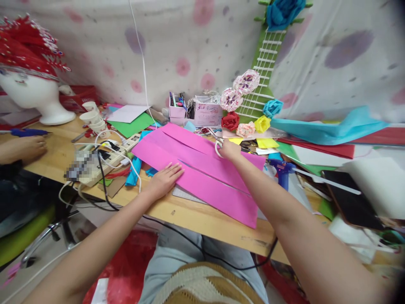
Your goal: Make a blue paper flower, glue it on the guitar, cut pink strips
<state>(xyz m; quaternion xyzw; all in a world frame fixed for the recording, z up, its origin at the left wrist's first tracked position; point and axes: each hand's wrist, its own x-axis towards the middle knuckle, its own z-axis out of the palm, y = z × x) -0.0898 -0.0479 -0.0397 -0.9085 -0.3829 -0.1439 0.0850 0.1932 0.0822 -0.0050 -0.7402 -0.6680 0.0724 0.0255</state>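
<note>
A large pink paper sheet [202,169] lies across the wooden table [196,217], with long cuts running through it. My left hand [165,179] rests flat on the sheet's near left edge, fingers stretched out. My right hand [228,149] is at the sheet's far edge, closed around the white handles of a pair of scissors [217,142] whose blades point away toward the back.
Paper flowers [240,105], a pen box [177,110], a blue glue gun [282,169], coloured sheets [329,131] and a power strip [104,158] with cables crowd the table. Another person's hand [23,148] rests at the left edge. A white mannequin head [34,95] stands back left.
</note>
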